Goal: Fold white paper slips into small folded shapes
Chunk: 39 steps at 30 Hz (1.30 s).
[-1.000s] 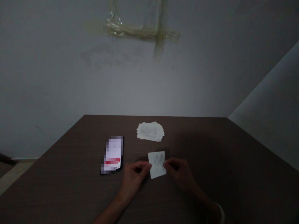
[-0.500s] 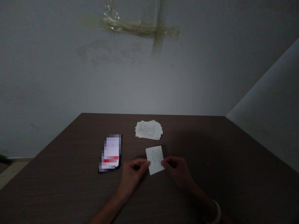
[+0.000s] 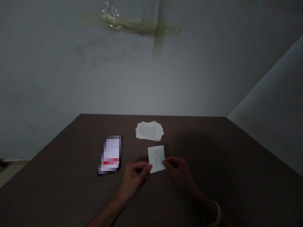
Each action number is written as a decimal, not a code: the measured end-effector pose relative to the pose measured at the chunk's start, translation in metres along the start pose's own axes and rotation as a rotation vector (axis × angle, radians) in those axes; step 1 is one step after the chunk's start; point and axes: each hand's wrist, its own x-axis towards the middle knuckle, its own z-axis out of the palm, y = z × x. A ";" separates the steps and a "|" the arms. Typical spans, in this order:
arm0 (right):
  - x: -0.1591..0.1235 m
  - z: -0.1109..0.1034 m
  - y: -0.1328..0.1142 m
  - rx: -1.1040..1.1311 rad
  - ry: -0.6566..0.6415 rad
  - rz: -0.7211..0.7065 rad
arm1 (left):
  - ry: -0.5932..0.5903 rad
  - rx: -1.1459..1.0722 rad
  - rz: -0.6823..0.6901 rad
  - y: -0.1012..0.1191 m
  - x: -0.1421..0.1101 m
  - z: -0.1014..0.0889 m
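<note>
Left hand [image 3: 135,176] and right hand [image 3: 179,171] pinching slip [image 3: 156,157] by opposite edges, gap before paper stack [image 3: 149,130], broad tabletop [image 3: 246,167] rightward

Under your left hand [image 3: 132,177] and right hand [image 3: 181,173] spreads a dark brown, wood-grained bench [image 3: 61,183]. Beyond both, you face a dim grey wall [image 3: 201,69], smudged, brightest toward its lower middle, with glossy yellowed tape [image 3: 142,29] above. Far right of them, a grey surface [image 3: 279,110] slants upward; far left, pale floor [image 3: 10,171] shows.
</note>
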 end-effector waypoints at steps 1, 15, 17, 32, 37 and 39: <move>0.000 0.000 0.001 0.025 0.000 0.003 | 0.005 0.018 0.028 0.000 -0.001 0.000; 0.002 -0.004 -0.003 0.125 -0.028 0.078 | 0.152 0.338 0.764 0.001 -0.004 -0.010; 0.001 -0.005 -0.004 0.117 -0.037 0.019 | 0.166 0.289 0.622 0.006 -0.006 -0.010; -0.007 0.002 -0.005 0.112 -0.075 0.003 | 0.154 -0.065 -0.024 0.013 -0.008 0.000; -0.007 0.003 -0.006 0.088 -0.062 0.019 | 0.191 -0.051 0.001 0.015 -0.008 0.000; -0.008 0.003 -0.006 0.104 -0.075 0.024 | 0.193 -0.044 0.012 0.015 -0.008 -0.001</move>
